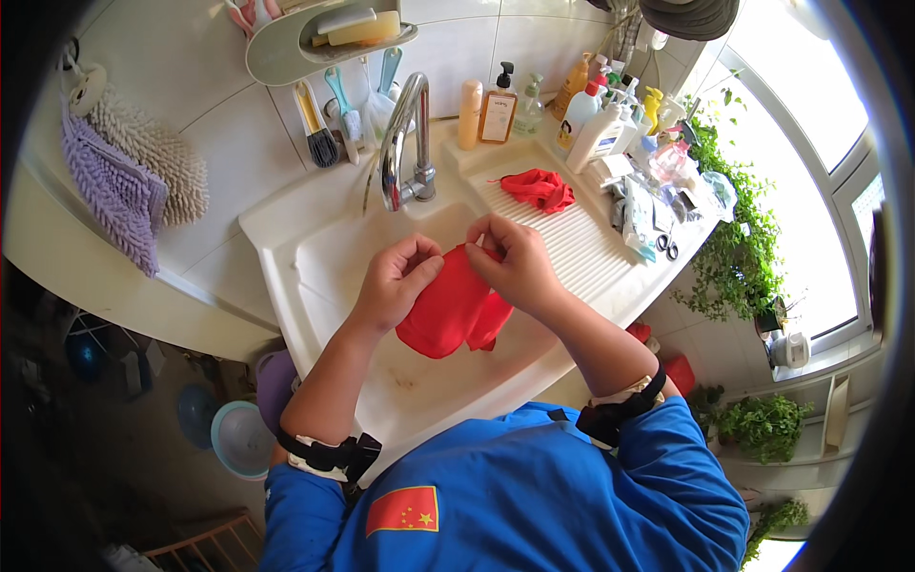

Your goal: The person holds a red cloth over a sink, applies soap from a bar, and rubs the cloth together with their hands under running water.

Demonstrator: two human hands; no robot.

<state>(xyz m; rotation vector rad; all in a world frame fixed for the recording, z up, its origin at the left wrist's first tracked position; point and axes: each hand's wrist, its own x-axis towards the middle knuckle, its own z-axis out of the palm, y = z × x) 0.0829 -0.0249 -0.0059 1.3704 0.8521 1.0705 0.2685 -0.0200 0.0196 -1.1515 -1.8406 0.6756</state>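
A piece of red cloth (448, 310) hangs over the basin, its top edge pinched between my two hands. My left hand (400, 276) is closed on its upper left corner, thumb against the curled fingers. On the upper right side, my right hand (515, 259) grips the edge with bent fingers. The folds hide what kind of cloth item it is. Below it lies the white sink (315, 276), and the chrome faucet (412, 133) rises just beyond my hands. Another crumpled red cloth (540, 191) rests on the ribbed washboard part (581, 234) at the right.
Along the back right stand several bottles, among them a brown pump bottle (498, 107) and a white pump bottle (599, 138). Scissors (666, 248) lie at the right edge. Brushes (315, 126) and a soap shelf (286, 48) hang on the wall. Chenille hand towels (114, 191) hang at the left.
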